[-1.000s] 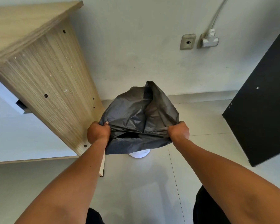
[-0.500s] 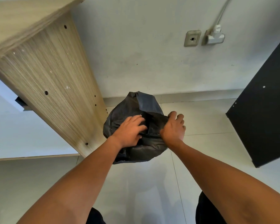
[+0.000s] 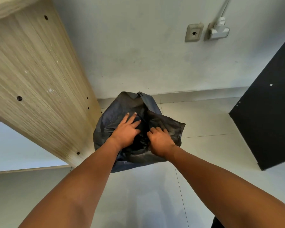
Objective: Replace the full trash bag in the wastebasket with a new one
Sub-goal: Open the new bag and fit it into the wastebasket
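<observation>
Pale wall (image 3: 138,46) with two sockets (image 3: 194,32), tiled floor (image 3: 204,116), wooden cabinet (image 3: 33,83) left, black panel (image 3: 268,112) right.

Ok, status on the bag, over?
Left hand flat, pressing into the black trash bag. Right hand gripping its plastic. Wastebasket hidden under bag. Wooden desk panel close on the left.

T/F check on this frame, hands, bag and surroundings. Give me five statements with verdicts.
1. Both hands are on the black trash bag. True.
2. The left hand lies with fingers extended on the bag. True.
3. The right hand hangs free of the bag. False: its curled fingers dig into the plastic.
4. The wooden panel stands right of the bag. False: it is on the left; a black panel is right.
5. A plug sits in a wall outlet. True.
</observation>
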The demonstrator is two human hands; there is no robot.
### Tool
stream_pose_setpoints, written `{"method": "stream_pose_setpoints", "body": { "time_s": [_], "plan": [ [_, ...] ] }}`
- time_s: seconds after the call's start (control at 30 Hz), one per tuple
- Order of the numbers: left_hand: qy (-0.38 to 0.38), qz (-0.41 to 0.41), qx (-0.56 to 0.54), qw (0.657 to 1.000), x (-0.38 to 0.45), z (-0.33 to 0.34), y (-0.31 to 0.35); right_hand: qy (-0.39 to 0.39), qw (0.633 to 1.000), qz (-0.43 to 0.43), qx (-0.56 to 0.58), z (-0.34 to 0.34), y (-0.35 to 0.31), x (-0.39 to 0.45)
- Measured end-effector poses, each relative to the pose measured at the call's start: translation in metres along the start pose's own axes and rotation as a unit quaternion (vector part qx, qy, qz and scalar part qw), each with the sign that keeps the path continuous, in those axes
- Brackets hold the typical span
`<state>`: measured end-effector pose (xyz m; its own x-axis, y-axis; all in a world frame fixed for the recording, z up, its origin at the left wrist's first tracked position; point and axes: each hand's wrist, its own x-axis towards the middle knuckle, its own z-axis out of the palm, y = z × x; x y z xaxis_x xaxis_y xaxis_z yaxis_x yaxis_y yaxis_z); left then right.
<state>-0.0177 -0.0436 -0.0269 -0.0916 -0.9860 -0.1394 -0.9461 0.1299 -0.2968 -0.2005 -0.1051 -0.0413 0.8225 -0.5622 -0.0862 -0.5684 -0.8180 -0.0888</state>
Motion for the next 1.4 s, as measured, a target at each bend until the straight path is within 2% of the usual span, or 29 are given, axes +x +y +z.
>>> {"method": "stream_pose_setpoints", "body": {
  "time_s": [0.17,0.27,0.33,0.43,0.5,0.57,0.63,0.73,0.83,0.9,0.97,1.03,1.13,1.27,1.33,1.4],
  "plan": [
    [-0.056,-0.074,-0.044,0.995,-0.002,0.02,-0.027,-0.006,0.994,0.061,0.095,0.005,0.021,-0.002],
    [-0.064,-0.129,-0.125,0.982,-0.006,0.036,-0.034,-0.025,0.965,0.108,0.236,0.011,0.032,-0.005],
    [-0.066,-0.168,-0.248,0.952,-0.01,0.044,-0.033,-0.032,0.937,0.145,0.317,0.016,0.031,-0.003],
    [-0.041,-0.215,-0.435,0.873,-0.014,0.048,-0.023,-0.007,0.918,0.221,0.33,0.019,0.029,0.012],
    [0.021,-0.229,-0.487,0.842,-0.013,0.047,-0.023,-0.009,0.909,0.268,0.319,0.015,0.028,0.02],
    [0.073,-0.235,-0.522,0.817,-0.011,0.048,-0.027,0.002,0.904,0.277,0.325,0.014,0.03,0.028],
    [0.082,-0.273,-0.537,0.794,-0.009,0.05,-0.03,0.017,0.905,0.272,0.328,0.015,0.032,0.032],
    [0.062,-0.318,-0.504,0.801,-0.012,0.053,-0.026,0.021,0.91,0.262,0.32,0.022,0.038,0.03],
    [0.079,-0.313,-0.48,0.816,-0.02,0.057,-0.021,0.002,0.93,0.246,0.272,0.029,0.041,0.018],
    [0.044,-0.318,-0.451,0.833,-0.025,0.06,-0.016,0.012,0.936,0.245,0.254,0.029,0.041,0.012],
    [0.017,-0.332,-0.433,0.838,-0.029,0.061,-0.008,0.019,0.932,0.257,0.256,0.029,0.038,0.011],
    [0.003,-0.345,-0.446,0.826,-0.031,0.063,0.0,0.01,0.919,0.287,0.272,0.031,0.034,0.01],
    [-0.03,-0.376,-0.504,0.777,-0.03,0.064,0.01,-0.038,0.891,0.343,0.296,0.041,0.034,0.011],
    [-0.077,-0.432,-0.57,0.695,-0.032,0.067,0.015,-0.079,0.814,0.433,0.38,0.051,0.035,0.006],
    [-0.099,-0.467,-0.595,0.646,-0.034,0.068,0.016,-0.053,0.814,0.442,0.372,0.052,0.03,0.005],
    [-0.12,-0.488,-0.629,0.593,-0.036,0.066,0.017,0.024,0.849,0.411,0.332,0.056,0.022,0.004]
  ]
}}
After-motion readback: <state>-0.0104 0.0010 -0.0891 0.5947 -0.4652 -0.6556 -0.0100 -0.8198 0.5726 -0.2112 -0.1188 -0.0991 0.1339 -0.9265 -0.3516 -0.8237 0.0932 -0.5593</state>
